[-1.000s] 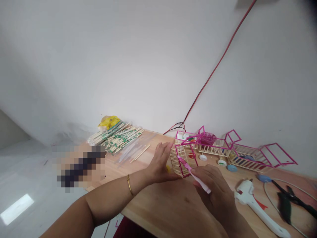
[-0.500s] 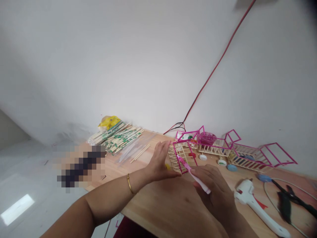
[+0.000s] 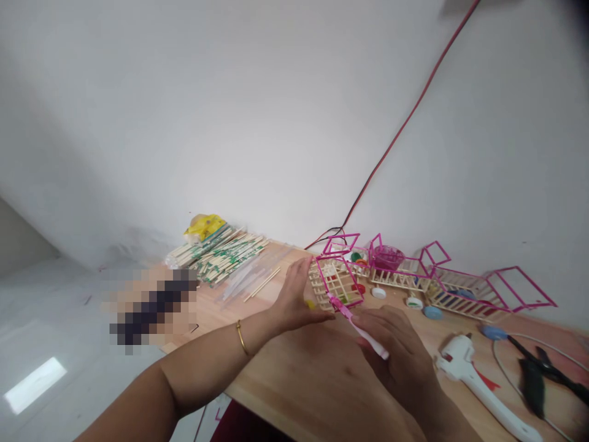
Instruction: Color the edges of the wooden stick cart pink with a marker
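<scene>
My left hand (image 3: 294, 294) is closed round the left side of a small stick frame (image 3: 338, 279), a crate of pale wooden sticks with a magenta-painted rim. The frame is held tilted above the table, its open rim facing right. In my right hand (image 3: 396, 344) is a paintbrush (image 3: 368, 337) with a pale pink handle. The brush's pink-coated tip touches the lower corner of the magenta rim. My right fingers wrap the handle, and part of it is hidden behind them.
Similar stick frames (image 3: 469, 301) line the wall, with a cup of magenta paint (image 3: 388, 258) among them. Paint caps (image 3: 432, 313) lie in front. A white glue gun (image 3: 478, 380) and black pliers (image 3: 534, 380) are at right. Bundled chopsticks (image 3: 230, 255) and a yellow bag (image 3: 205, 227) are at left.
The brush tip has moved down along the rim from its upper left side to the lower corner. My left hand has turned the stick frame slightly.
</scene>
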`<state>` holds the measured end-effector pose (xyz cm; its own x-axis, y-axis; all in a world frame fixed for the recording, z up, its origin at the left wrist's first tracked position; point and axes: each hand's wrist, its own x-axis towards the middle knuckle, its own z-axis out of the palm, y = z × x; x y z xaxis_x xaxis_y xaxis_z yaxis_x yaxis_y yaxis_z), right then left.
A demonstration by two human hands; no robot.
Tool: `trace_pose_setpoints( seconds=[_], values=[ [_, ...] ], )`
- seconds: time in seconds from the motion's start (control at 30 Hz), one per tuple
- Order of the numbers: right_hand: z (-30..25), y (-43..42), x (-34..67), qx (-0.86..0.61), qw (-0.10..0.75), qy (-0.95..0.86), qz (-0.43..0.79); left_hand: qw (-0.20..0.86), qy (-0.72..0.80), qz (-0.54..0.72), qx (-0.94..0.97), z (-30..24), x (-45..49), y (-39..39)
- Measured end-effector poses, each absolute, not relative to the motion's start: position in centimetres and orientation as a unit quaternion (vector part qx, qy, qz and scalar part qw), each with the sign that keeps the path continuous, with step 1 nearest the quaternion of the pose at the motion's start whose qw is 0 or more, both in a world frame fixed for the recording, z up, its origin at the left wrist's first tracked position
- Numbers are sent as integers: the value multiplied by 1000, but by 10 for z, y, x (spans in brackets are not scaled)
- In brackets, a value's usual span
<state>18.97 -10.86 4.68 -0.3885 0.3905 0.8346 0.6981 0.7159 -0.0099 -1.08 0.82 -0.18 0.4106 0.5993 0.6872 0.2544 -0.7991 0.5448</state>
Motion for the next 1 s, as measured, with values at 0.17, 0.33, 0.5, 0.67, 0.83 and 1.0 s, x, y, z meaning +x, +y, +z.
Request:
trace_pose_setpoints(
  seconds=[0.17,0.33,0.5,0.67,0.83,1.0],
  values=[
    [46,-109,191,-328,447,-815,-166,192,288,481,806,1,-12,11],
    [46,-109,190,-337,453,-808,-170,176,238,478,827,-3,-13,12],
    [45,-107,190,-336,443,-813,-171,157,197,466,848,-6,-13,11],
    [46,-108,190,-339,440,-815,-167,193,234,470,829,-4,-12,11],
    [49,-109,190,-333,440,-818,-165,201,276,487,804,-4,-12,16],
    [49,-110,191,-338,450,-810,-165,193,276,495,801,-5,-12,20]
  ],
)
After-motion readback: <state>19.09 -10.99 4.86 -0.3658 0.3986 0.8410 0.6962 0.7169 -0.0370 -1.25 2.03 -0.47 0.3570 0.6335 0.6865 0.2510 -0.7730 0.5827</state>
